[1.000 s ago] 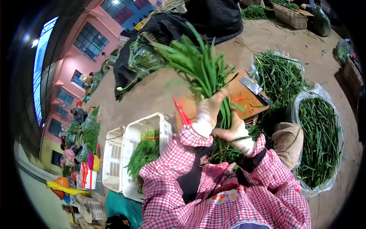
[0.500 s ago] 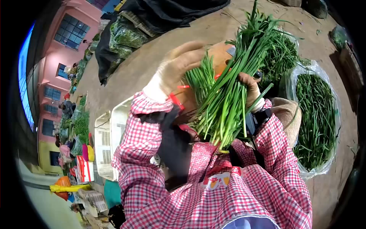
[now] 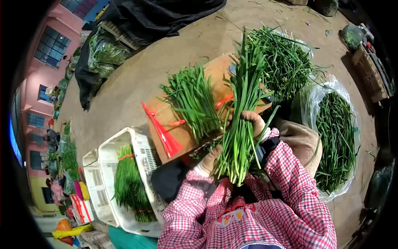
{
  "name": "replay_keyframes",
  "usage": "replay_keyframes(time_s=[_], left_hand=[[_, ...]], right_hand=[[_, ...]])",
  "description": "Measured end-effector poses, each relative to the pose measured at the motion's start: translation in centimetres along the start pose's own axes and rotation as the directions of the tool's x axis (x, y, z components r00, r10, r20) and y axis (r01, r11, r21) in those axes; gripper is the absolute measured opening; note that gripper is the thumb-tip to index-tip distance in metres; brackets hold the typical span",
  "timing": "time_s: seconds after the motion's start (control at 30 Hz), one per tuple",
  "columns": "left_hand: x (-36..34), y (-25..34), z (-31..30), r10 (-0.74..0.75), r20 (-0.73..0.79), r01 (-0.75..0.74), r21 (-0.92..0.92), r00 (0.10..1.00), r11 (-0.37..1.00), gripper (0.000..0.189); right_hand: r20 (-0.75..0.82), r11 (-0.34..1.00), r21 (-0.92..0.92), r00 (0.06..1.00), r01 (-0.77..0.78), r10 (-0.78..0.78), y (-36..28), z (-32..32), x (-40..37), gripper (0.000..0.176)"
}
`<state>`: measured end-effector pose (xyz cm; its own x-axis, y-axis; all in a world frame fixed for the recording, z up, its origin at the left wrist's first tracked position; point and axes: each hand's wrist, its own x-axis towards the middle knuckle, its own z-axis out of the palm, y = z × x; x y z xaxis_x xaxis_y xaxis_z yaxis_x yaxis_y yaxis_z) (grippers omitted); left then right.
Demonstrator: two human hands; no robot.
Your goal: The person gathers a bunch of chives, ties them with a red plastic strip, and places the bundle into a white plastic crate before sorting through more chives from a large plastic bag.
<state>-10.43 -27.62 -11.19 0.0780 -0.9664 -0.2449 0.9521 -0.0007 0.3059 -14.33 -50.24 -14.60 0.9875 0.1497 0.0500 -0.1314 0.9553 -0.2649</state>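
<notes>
My right hand (image 3: 253, 121) grips a thick bunch of garlic chives (image 3: 244, 89) around its middle, pale stem ends pointing toward my chest. At the lower left of this bunch, my left hand (image 3: 210, 159) is closed against the stems; its fingers are partly hidden behind them. Another bunch of chives (image 3: 192, 99) lies on a brown board (image 3: 222, 74) in front of me, with a red strip (image 3: 177, 123) showing at its side. More red plastic strips (image 3: 163, 135) hang over the board's left part.
Left of me stands a white plastic crate (image 3: 143, 145) holding chives (image 3: 130, 178) tied with red bands. On the right, a clear plastic bag (image 3: 300, 101) is full of loose greens (image 3: 338, 141); another heap of greens (image 3: 282, 62) lies beyond. Black sheeting (image 3: 157, 16) covers goods at the back.
My left hand has come down from above the board to the stems of the held bunch. The view has shifted, showing more of the crate and board. My right hand keeps its hold.
</notes>
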Motion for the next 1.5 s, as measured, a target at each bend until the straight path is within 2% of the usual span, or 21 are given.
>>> replay_keyframes(time_s=[0.07,0.13,0.23,0.27,0.33,0.37,0.4,0.47,0.5,0.6,0.67,0.8,0.87,0.97,1.0,1.17,1.27,1.3,1.4,1.47,1.5], left_hand=[[0.2,-0.6,-1.0,0.057,-0.096,-0.061,-0.038,0.994,0.997,0.071],[0.4,-0.7,-0.4,0.122,-0.095,-0.127,-0.042,0.988,0.991,0.072],[1.5,-2.0,-2.9,0.047,-0.172,-0.061,-0.078,0.984,0.995,0.064],[1.9,-2.4,-4.5,0.019,-0.190,-0.035,-0.084,0.982,0.996,0.059],[2.6,-2.2,-3.9,-0.010,-0.163,-0.022,-0.196,0.987,0.980,0.053],[2.8,-2.0,-4.2,-0.010,-0.192,-0.026,-0.184,0.981,0.983,0.053],[3.0,-2.0,-4.8,-0.009,-0.220,-0.029,-0.171,0.976,0.985,0.052],[4.0,-3.0,-6.7,0.000,-0.187,-0.044,-0.230,0.982,0.972,0.050],[3.9,-2.4,-5.3,-0.013,-0.219,-0.028,-0.184,0.976,0.982,0.049],[4.4,-2.0,-4.4,-0.027,-0.193,-0.001,-0.143,0.981,0.990,0.048],[5.1,-3.1,-5.3,-0.001,-0.136,-0.030,-0.224,0.991,0.974,0.049],[4.8,-3.4,-6.3,-0.004,-0.169,-0.033,-0.219,0.986,0.975,0.043],[5.1,-3.6,-7.1,0.004,-0.067,-0.021,-0.241,0.998,0.970,0.044],[5.3,-3.6,-5.0,0.147,-0.097,-0.170,-0.309,0.984,0.936,0.054],[4.8,-3.2,-3.8,0.157,-0.216,-0.213,-0.271,0.964,0.939,0.057],[4.9,-3.4,-4.0,0.168,-0.276,-0.238,-0.242,0.946,0.941,0.052],[5.2,-3.9,-5.0,0.136,-0.197,-0.183,-0.245,0.971,0.952,0.043],[5.4,-4.0,-5.1,0.138,-0.201,-0.199,-0.328,0.970,0.923,0.037],[6.0,-4.1,-5.3,0.050,-0.262,-0.139,-0.334,0.964,0.932,0.031],[5.7,-4.2,-5.4,0.052,-0.265,-0.135,-0.305,0.963,0.943,0.031],[5.5,-4.1,-5.4,0.055,-0.268,-0.135,-0.290,0.962,0.948,0.031]], right_hand=[[-0.093,1.000,-0.026,0.996,0.007,-0.010,0.1,-4.8,0.7,0.045],[-0.261,0.985,-0.174,0.965,-0.006,-0.040,-0.2,-2.1,1.4,0.043],[-0.472,0.912,-0.395,0.876,-0.111,-0.098,-0.5,-1.9,1.7,0.043],[-0.491,0.866,-0.481,0.861,-0.140,-0.133,0.0,-6.1,2.5,0.045],[-0.580,0.901,-0.419,0.796,-0.109,-0.173,-0.5,1.2,2.0,0.039],[-0.497,0.871,-0.489,0.836,-0.046,-0.234,-0.2,-2.4,1.2,0.047],[-0.586,0.896,-0.440,0.776,-0.062,-0.233,-0.2,-1.8,0.7,0.051],[-0.680,0.926,-0.356,0.644,0.125,-0.349,0.7,-0.6,-0.3,0.049],[-0.791,0.966,-0.213,0.553,0.149,-0.260,0.7,-0.9,-1.1,0.049],[-0.742,0.945,-0.070,0.617,0.319,-0.263,2.4,-2.0,-3.7,0.043],[-0.823,0.936,-0.092,0.502,0.341,-0.264,4.0,-1.4,-4.8,0.040],[-0.846,0.969,-0.235,0.474,0.082,-0.245,5.1,1.1,-6.2,0.040],[-0.743,0.934,-0.344,0.582,0.091,-0.331,5.5,0.0,-7.6,0.047],[-0.725,0.862,-0.504,0.563,-0.043,-0.396,5.1,1.0,-7.8,0.059],[-0.688,0.808,-0.583,0.582,-0.087,-0.434,5.0,1.6,-7.5,0.061],[-0.637,0.643,-0.726,0.593,-0.246,-0.492,5.6,2.5,-6.2,0.057],[-0.586,0.453,-0.809,0.577,-0.374,-0.569,5.7,0.8,-6.6,0.054],[-0.660,0.495,-0.751,0.524,-0.438,-0.538,5.3,1.8,-6.4,0.047],[-0.395,0.125,-0.870,0.523,-0.476,-0.755,5.1,1.7,-7.0,0.031],[-0.323,-0.028,-0.858,0.580,-0.514,-0.748,4.8,3.1,-7.1,0.027],[-0.352,0.010,-0.866,0.594,-0.501,-0.723,5.0,3.1,-7.3,0.023]])
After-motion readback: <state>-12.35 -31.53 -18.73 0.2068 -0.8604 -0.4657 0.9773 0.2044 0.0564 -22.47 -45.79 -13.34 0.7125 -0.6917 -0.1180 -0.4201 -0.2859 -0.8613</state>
